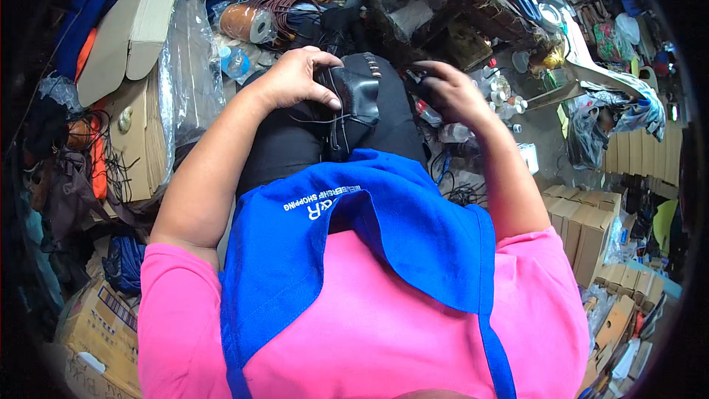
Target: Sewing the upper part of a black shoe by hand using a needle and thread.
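Note:
A glossy black leather piece (pixel 362 96) lies over my knees, with a row of pale stitches near its far edge. Its full shape is hard to make out against my black trousers. At its left edge, my left hand (pixel 301 81) grips it between thumb and fingers. Thin black cord (pixel 336 129) trails from it across my lap. My right hand (pixel 452 94) is off to the right, apart from the leather and smeared by motion. Something dark shows by its fingertips, and I cannot tell whether the hand holds it.
An orange spool of thread (pixel 247 24) and a plastic bottle (pixel 235 63) lie beyond my left arm. Flat cardboard (pixel 133 129) leans at the left. Several small bottles (pixel 504 92) stand right of my right hand. Stacked cardboard boxes (pixel 580 229) are farther right.

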{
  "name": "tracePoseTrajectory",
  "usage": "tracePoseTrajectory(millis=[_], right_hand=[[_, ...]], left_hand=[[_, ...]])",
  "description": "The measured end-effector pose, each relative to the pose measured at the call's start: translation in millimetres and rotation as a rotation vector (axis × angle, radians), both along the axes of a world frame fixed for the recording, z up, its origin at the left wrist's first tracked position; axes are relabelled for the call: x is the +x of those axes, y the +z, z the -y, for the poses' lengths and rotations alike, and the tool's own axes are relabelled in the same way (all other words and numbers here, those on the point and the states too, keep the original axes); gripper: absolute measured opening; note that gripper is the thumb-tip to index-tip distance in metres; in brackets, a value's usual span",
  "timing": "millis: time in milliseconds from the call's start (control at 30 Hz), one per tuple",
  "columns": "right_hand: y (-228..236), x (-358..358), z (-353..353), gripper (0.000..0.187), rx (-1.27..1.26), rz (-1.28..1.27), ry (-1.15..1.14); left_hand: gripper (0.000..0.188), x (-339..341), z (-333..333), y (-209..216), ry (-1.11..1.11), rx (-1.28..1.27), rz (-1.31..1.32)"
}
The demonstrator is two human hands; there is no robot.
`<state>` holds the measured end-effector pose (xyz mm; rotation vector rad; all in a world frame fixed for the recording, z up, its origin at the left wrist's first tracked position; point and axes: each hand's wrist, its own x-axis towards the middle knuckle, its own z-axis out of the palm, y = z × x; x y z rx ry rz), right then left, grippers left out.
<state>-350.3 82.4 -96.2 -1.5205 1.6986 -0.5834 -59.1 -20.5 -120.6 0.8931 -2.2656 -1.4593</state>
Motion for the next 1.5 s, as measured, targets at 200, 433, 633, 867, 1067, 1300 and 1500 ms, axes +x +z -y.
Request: tracePoseTrajectory(millis=[200,433,633,867,1067,1300,1500], right_hand=[[-30,-72,-46,0.027,-0.122,-0.136,-0.272],[41,36,-36,0.024,-0.033,0.767,-0.251],[44,61,-44,0.014,-0.123,0.030,0.207],[40,66,-40,0.014,-0.233,-0.133,0.128],[36,58,-34,0.013,-0.258,-0.213,0.187],[40,73,-31,0.013,-0.248,-0.036,0.203],[41,73,-27,0.014,-0.238,-0.107,0.234]], left_hand=[[0.063,-4,-3,4,0.026,-0.089,0.045],[0.056,-4,-11,7,0.075,-0.091,0.052],[0.058,-5,-13,11,0.060,-0.069,0.057],[0.064,-1,-9,4,0.038,-0.057,0.028],[0.063,-2,-7,6,-0.001,0.052,0.022],[0.061,-1,-7,6,-0.020,0.051,0.022],[0.063,-1,-7,9,-0.019,-0.023,0.069]])
